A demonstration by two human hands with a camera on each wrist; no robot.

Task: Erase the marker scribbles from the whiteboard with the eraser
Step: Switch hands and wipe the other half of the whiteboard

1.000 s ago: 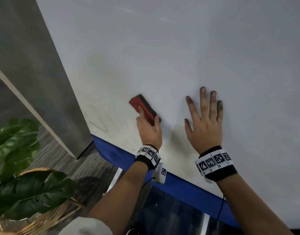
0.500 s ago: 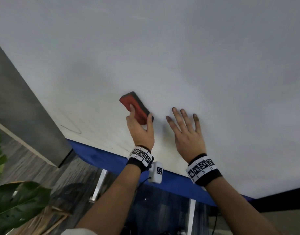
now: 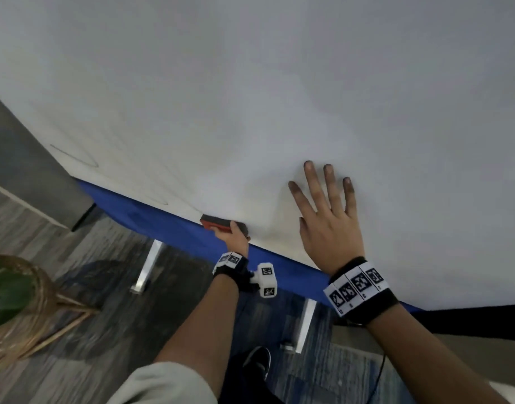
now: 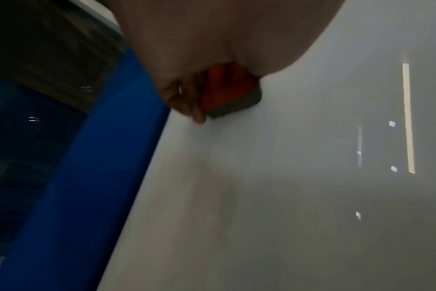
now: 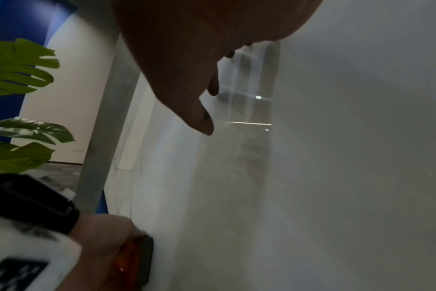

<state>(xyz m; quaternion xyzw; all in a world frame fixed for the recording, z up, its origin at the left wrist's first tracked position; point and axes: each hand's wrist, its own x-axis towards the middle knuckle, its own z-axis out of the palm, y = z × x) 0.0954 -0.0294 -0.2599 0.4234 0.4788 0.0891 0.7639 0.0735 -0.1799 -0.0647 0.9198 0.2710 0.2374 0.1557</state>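
Dropping from mid-board since the earlier frame, the eraser (image 3: pixel 216 223) is now sitting at the whiteboard's (image 3: pixel 279 97) bottom edge, just above the blue frame (image 3: pixel 151 212) — the left hand (image 3: pixel 232 235) is gripping it, fingers curled round its red back, felt pressed to the board. Beside it, further along that edge, the right hand (image 3: pixel 327 217) is resting flat, fingers spread and smudged dark at the tips, holding nothing. Only a faint curved mark (image 3: pixel 75 156) is showing near the board's lower left corner — likely the last stretch needing a pass.
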